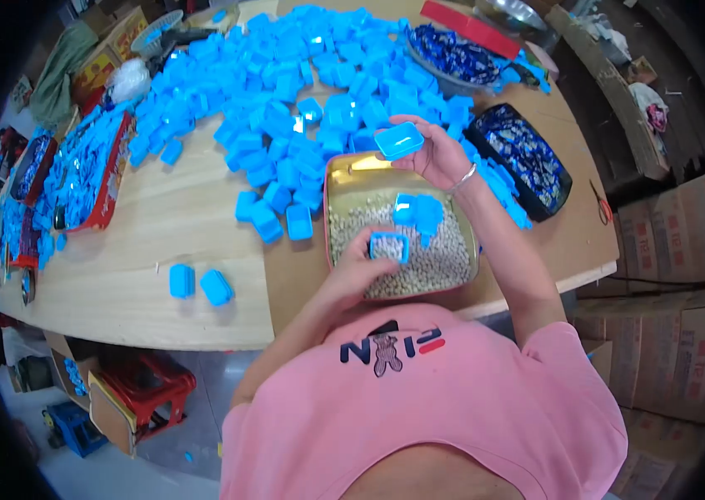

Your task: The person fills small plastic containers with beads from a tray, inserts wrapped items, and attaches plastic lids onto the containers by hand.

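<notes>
My left hand (pixel 356 273) grips a small blue box (pixel 390 248) filled with pale bead-like pieces, low over the metal tin (pixel 337 177). Many of the same pale pieces (pixel 444 268) cover the tin's bottom. Above the tin's far right corner, my right hand (pixel 442 157) holds a second small blue tub (pixel 400 140), its open side facing up and no pale pieces visible in it. A few blue plastic parts (pixel 426 213) lie on the pale pieces between my hands.
A large heap of blue boxes (pixel 277 100) spreads beyond the tin. Two closed blue boxes (pixel 217 287) sit at left. A dark tray (pixel 567 190) of shiny blue packets stands right, near orange-handled scissors (pixel 602 204). Cartons (pixel 677 225) are stacked beside the table; a red stool (pixel 148 387) stands below.
</notes>
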